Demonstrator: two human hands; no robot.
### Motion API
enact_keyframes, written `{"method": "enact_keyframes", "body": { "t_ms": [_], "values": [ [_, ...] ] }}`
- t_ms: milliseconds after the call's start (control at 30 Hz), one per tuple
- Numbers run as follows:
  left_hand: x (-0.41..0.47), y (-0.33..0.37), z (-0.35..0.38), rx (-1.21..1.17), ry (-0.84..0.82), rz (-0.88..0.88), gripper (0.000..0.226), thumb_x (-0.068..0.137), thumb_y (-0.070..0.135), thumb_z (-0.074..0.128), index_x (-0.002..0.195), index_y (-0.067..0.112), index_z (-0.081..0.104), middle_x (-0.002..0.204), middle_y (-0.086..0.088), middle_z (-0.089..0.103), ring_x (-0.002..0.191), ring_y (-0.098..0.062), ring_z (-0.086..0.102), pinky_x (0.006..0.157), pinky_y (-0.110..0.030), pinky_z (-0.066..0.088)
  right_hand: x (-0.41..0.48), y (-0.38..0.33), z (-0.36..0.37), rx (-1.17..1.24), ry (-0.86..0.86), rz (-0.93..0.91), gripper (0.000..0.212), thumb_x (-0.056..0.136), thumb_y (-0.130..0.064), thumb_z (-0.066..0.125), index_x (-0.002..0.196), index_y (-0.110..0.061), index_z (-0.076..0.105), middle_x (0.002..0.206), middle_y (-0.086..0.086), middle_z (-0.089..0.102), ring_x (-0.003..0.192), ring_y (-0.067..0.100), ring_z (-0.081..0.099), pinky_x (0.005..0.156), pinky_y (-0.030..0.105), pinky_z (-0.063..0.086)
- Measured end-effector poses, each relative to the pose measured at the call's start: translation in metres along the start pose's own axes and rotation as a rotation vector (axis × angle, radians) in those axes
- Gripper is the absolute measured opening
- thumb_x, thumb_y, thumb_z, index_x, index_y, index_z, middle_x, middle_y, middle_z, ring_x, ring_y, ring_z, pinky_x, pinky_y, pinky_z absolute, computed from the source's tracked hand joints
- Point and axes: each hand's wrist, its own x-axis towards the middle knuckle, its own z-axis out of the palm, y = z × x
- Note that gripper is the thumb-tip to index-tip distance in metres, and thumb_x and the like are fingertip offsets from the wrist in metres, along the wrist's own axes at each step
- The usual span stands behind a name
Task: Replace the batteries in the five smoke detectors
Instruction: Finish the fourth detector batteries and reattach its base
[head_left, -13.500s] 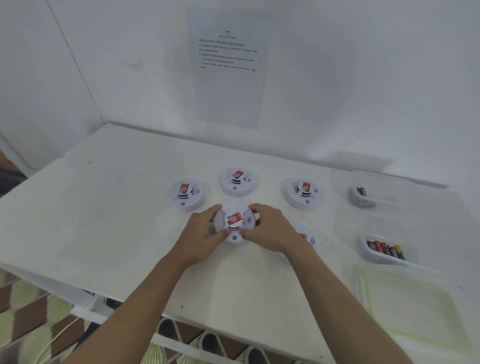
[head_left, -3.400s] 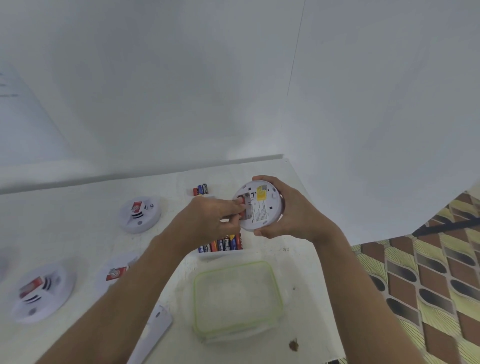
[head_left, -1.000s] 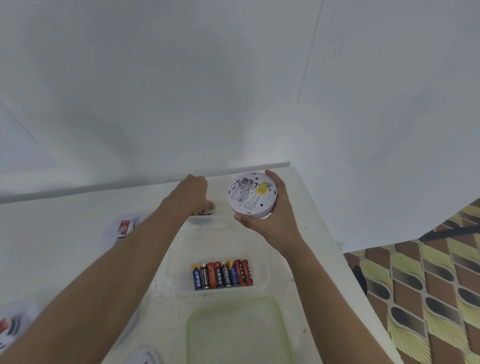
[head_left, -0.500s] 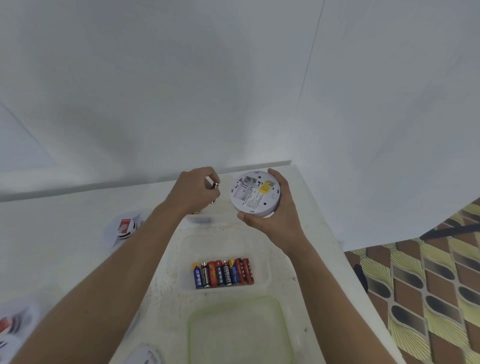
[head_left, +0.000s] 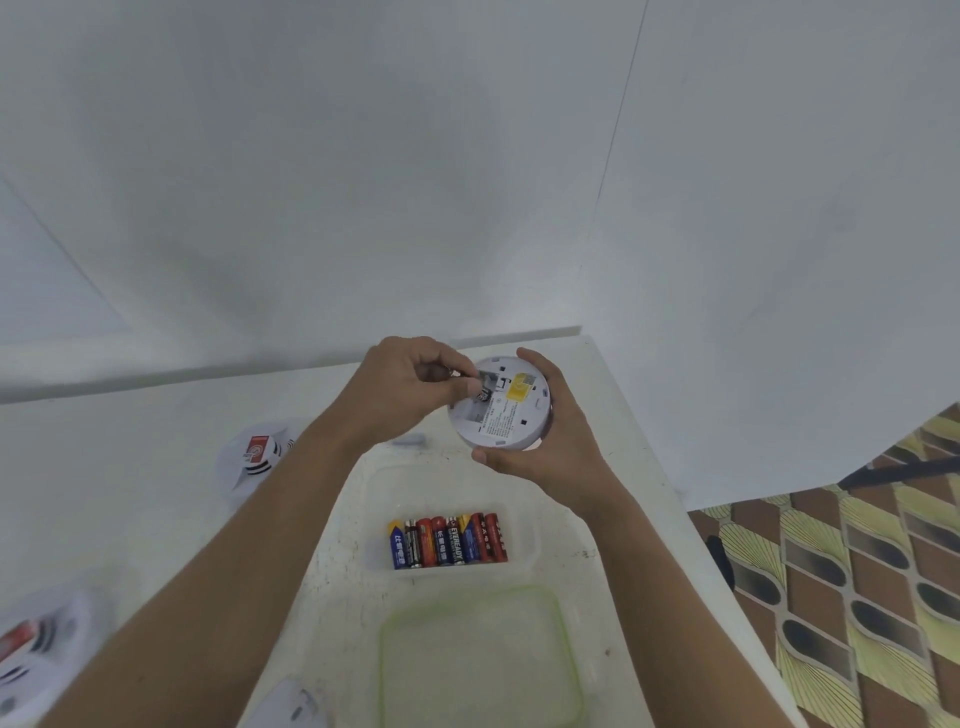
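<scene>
Your desk (head_left: 156, 519) carries a clear tub (head_left: 530, 519) near the right edge with a row of batteries (head_left: 449, 540) in it. Up over the far right corner, your right hand (head_left: 550, 452) holds the smoke detector (head_left: 511, 415) back-side up, fingers (head_left: 540, 364) curled round its rim. Your left hand (head_left: 400, 389) pinches a small battery (head_left: 483, 395) right at the open compartment.
</scene>
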Motion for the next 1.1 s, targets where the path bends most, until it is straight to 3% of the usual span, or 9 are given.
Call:
{"method": "enact_keyframes", "body": {
  "t_ms": [67, 167, 233, 300, 433, 567, 867, 1000, 1100],
  "values": [
    [-0.001, 0.001, 0.0, 0.044, -0.007, 0.046, 0.016, 0.086, 0.021, 0.075, 0.1, 0.028, 0.077, 0.095, 0.008, 0.074, 0.087, -0.01, 0.07, 0.073, -0.02, 0.052, -0.001, -0.002, -0.001, -0.01, -0.019, 0.0, 0.1, 0.066, 0.007, 0.089, 0.146, -0.022, 0.037, 0.135, -0.007, 0.058, 0.124, 0.005, 0.057, 0.094, 0.024, 0.054],
    [0.0, 0.003, 0.003, 0.061, 0.035, 0.063, 0.029, 0.086, 0.027, 0.076, 0.114, 0.033, 0.069, 0.093, 0.01, 0.074, 0.082, -0.004, 0.066, 0.073, -0.022, 0.048, -0.003, -0.005, -0.003, -0.015, -0.033, -0.013, 0.101, 0.066, 0.003, 0.091, 0.147, -0.022, 0.037, 0.137, -0.006, 0.057, 0.126, 0.006, 0.055, 0.097, 0.024, 0.052],
    [0.0, 0.004, 0.006, 0.032, 0.112, 0.051, 0.034, 0.082, 0.029, 0.08, 0.111, 0.029, 0.064, 0.089, 0.008, 0.073, 0.076, 0.002, 0.062, 0.068, -0.017, 0.044, -0.003, -0.007, -0.002, -0.022, -0.023, -0.027, 0.101, 0.065, -0.001, 0.092, 0.147, -0.023, 0.037, 0.138, -0.005, 0.056, 0.128, 0.008, 0.055, 0.099, 0.025, 0.052],
    [0.0, 0.005, 0.009, 0.084, 0.165, 0.081, 0.026, 0.08, 0.035, 0.08, 0.1, 0.028, 0.064, 0.09, 0.013, 0.071, 0.082, 0.005, 0.061, 0.066, -0.008, 0.04, -0.003, -0.009, -0.001, -0.037, -0.019, -0.039, 0.101, 0.065, -0.003, 0.093, 0.147, -0.024, 0.037, 0.137, -0.006, 0.056, 0.127, 0.007, 0.055, 0.099, 0.026, 0.053],
    [0.002, -0.004, 0.015, 0.257, 0.159, 0.209, 0.018, 0.083, 0.043, 0.076, 0.096, 0.033, 0.069, 0.112, 0.019, 0.061, 0.111, -0.003, 0.053, 0.088, -0.023, 0.042, -0.005, -0.009, 0.0, -0.026, 0.009, -0.064, 0.098, 0.066, 0.004, 0.09, 0.146, -0.019, 0.038, 0.135, -0.005, 0.058, 0.125, 0.007, 0.057, 0.094, 0.023, 0.053],
    [-0.004, -0.009, 0.019, 0.163, 0.123, 0.234, 0.023, 0.084, 0.048, 0.068, 0.094, 0.028, 0.071, 0.112, 0.015, 0.06, 0.11, -0.008, 0.058, 0.088, -0.034, 0.052, -0.005, -0.01, -0.002, -0.069, 0.011, -0.09, 0.099, 0.064, -0.001, 0.093, 0.145, -0.021, 0.039, 0.135, -0.006, 0.058, 0.126, 0.01, 0.057, 0.096, 0.024, 0.053],
    [-0.011, -0.027, 0.028, 0.343, 0.199, 0.348, 0.031, 0.093, 0.042, 0.059, 0.109, 0.021, 0.076, 0.103, 0.006, 0.057, 0.104, -0.008, 0.056, 0.081, -0.02, 0.046, -0.003, -0.007, -0.005, -0.101, 0.008, -0.1, 0.097, 0.064, 0.001, 0.093, 0.143, -0.02, 0.04, 0.129, -0.011, 0.059, 0.119, -0.001, 0.057, 0.089, 0.014, 0.051],
    [-0.012, -0.023, 0.018, 0.17, 0.101, 0.198, 0.022, 0.097, 0.043, 0.057, 0.114, 0.038, 0.071, 0.11, 0.019, 0.061, 0.109, 0.0, 0.056, 0.087, -0.012, 0.044, 0.003, -0.001, -0.006, -0.109, 0.013, -0.071, 0.098, 0.064, -0.001, 0.093, 0.144, -0.022, 0.039, 0.128, -0.019, 0.06, 0.123, 0.004, 0.056, 0.096, 0.026, 0.055],
    [-0.008, -0.019, 0.007, -0.006, 0.045, 0.042, 0.029, 0.101, 0.041, 0.047, 0.11, 0.035, 0.074, 0.113, 0.017, 0.068, 0.105, 0.001, 0.061, 0.086, -0.019, 0.049, 0.007, 0.003, -0.006, -0.121, 0.025, -0.056, 0.102, 0.064, -0.009, 0.095, 0.147, -0.024, 0.037, 0.135, -0.013, 0.057, 0.13, 0.012, 0.053, 0.105, 0.044, 0.052]
  ]
}}
